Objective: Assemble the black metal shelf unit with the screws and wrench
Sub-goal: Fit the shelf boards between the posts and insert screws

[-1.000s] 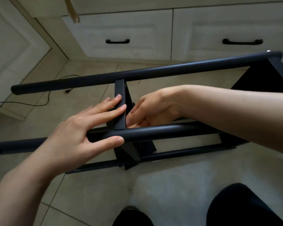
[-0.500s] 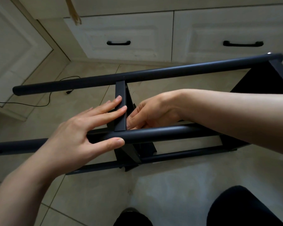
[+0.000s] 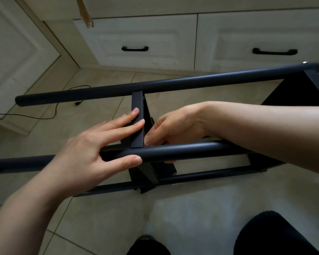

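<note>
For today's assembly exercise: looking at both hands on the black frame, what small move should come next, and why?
Probably keep the left hand pressing the crossbar against the near tube while the right hand works at the joint behind it. No screw or wrench shows, so the piece likely is not yet fastened.

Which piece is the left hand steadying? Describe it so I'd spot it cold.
Find the two long black tubes running across the tiled floor. Between them sits a short flat crossbar, under the left hand fingertips. Unlike the round tubes, it is flat-faced and runs crosswise.
</note>
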A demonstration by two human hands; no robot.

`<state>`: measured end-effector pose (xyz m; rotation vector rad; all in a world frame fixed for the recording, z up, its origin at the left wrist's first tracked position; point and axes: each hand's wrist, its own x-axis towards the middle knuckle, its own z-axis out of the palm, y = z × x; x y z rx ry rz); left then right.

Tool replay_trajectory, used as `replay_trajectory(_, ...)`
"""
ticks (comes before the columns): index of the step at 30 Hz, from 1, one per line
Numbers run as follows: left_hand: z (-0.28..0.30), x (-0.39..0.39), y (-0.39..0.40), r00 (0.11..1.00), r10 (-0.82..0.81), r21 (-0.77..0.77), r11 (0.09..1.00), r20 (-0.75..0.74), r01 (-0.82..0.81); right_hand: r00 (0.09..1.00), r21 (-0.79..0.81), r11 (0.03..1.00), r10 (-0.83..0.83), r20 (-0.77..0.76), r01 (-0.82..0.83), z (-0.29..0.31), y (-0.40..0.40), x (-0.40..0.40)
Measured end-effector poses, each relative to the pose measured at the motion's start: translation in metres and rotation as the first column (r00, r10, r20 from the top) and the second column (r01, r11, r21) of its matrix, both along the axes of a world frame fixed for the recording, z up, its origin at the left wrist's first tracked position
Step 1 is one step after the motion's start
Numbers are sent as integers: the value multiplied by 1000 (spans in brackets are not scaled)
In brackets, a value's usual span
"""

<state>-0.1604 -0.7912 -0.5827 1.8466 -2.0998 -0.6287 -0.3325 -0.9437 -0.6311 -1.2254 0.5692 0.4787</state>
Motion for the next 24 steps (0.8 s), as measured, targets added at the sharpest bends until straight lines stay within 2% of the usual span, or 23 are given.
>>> replay_trajectory(6, -1, 0, 0, 1000, -6, -6, 1000, 11, 6, 997, -53, 999, 0, -73, -4, -2, 1, 1)
replay_trajectory(11, -1, 1, 0, 1000, -5, -7, 1000, 14, 6, 997, -95, 995, -15, -72, 8, -4, 3, 5)
replay_trajectory(15, -2, 1, 0, 1000, -8, -7, 1000, 7, 8, 998, -45, 998, -52, -26, 50, -8, 5, 6)
replay_trajectory(20, -2, 1, 1, 1000, -21, -18, 1000, 18, 21, 1000, 9, 1000, -17, -5, 17, -5, 1, 1)
replay_trajectory(24, -3, 1, 1, 1000, -25, -27, 999, 14, 26, 998, -26, 999, -38, -41, 37, -4, 3, 3)
